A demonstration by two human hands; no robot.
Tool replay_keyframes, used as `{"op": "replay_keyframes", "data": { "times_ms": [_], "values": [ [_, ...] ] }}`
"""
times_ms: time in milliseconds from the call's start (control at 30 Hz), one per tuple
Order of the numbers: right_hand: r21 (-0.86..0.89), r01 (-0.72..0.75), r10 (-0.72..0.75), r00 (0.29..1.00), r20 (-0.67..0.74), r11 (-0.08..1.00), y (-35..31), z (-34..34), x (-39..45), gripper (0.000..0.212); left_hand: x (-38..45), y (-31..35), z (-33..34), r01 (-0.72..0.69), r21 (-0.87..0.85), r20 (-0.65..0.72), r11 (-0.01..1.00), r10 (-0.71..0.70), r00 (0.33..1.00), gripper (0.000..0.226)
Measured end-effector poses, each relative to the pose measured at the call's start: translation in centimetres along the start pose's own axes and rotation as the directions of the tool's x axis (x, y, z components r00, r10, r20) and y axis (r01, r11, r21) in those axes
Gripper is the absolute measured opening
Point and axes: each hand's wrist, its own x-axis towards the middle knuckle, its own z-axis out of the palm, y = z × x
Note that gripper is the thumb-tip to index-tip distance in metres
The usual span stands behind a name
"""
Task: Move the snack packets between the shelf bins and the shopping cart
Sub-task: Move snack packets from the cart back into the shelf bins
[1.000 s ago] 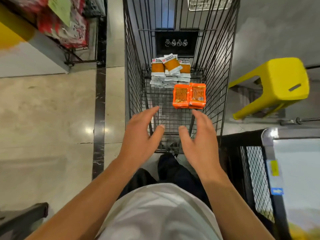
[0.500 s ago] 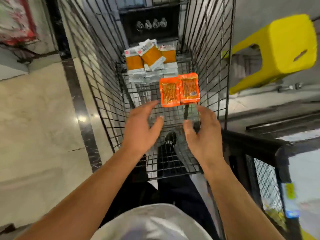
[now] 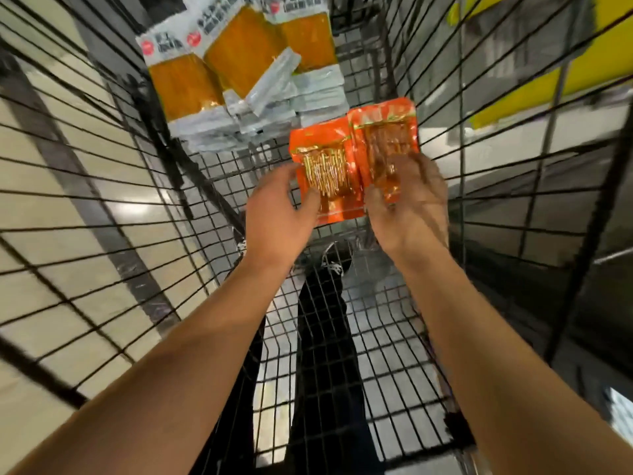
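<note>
Deep in the cart (image 3: 479, 186), both hands, the left hand (image 3: 279, 214) and the right hand (image 3: 409, 207), grip orange packets (image 3: 346, 145) at 12 o'clock; next, I think, lift them out toward the shelf.

Light: bright, even indoor light from overhead; no hard shadows
Glare: pale patch on the glossy floor (image 3: 137, 209) at left; sheen on the orange packets (image 3: 352, 156)
Blur: right hand (image 3: 407, 214) smeared; yellow stool (image 3: 561, 63) streaked
Distortion: cart wires (image 3: 85, 159) bow outward toward the edges
</note>
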Motion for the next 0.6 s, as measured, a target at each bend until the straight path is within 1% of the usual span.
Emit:
{"op": "replay_keyframes", "data": {
  "times_ms": [100,167,233,300,333,367,400,467,500,533,600],
  "values": [
    [-0.023,0.034,-0.034,0.999,-0.034,0.999,0.8,1.8,2.8,0.067,1.9,-1.2,1.9,0.096,-0.041,-0.001,0.995,-0.096,0.995,0.044],
    [0.001,0.039,-0.039,0.997,-0.062,0.999,1.1,3.0,3.7,0.066,2.7,-1.8,3.0,0.149,-0.035,0.018,0.988,-0.148,0.989,0.044],
    [0.025,0.087,-0.083,0.987,-0.135,0.996,1.6,3.8,3.8,0.059,2.8,-2.0,3.7,0.151,-0.056,0.003,0.987,-0.151,0.988,0.043],
    [0.028,0.135,-0.127,0.971,-0.202,0.99,2.4,4.3,3.6,0.05,2.5,-2.0,4.2,0.14,-0.128,-0.05,0.982,-0.147,0.988,0.033],
    [0.026,0.136,-0.128,0.968,-0.217,0.99,2.5,4.4,3.5,0.048,2.4,-2.0,4.4,0.136,-0.163,-0.076,0.977,-0.15,0.986,0.029],
    [0.027,0.121,-0.112,0.969,-0.22,0.992,2.5,4.5,3.5,0.05,2.3,-2.0,4.5,0.134,-0.196,-0.094,0.971,-0.155,0.983,0.028],
    [0.025,0.091,-0.084,0.975,-0.205,0.996,2.4,4.6,3.5,0.057,2.2,-2.0,4.6,0.134,-0.221,-0.109,0.966,-0.161,0.981,0.029],
    [0.012,0.001,0.001,0.991,-0.135,1.0,2.1,4.5,3.6,0.078,2.0,-1.9,4.7,0.131,-0.239,-0.137,0.962,-0.167,0.976,0.029],
    [0.002,-0.036,0.036,0.995,-0.098,0.999,2.0,4.4,3.6,0.086,1.9,-1.9,4.7,0.128,-0.242,-0.148,0.962,-0.167,0.975,0.028],
    [-0.006,-0.061,0.06,0.995,-0.079,0.998,1.8,4.3,3.7,0.089,1.9,-1.8,4.6,0.127,-0.247,-0.154,0.961,-0.169,0.973,0.029],
    [-0.001,-0.088,0.088,0.992,-0.095,0.996,1.5,4.1,3.7,0.093,2.0,-1.6,4.5,0.136,-0.261,-0.155,0.956,-0.181,0.971,0.032]
  ]
}}
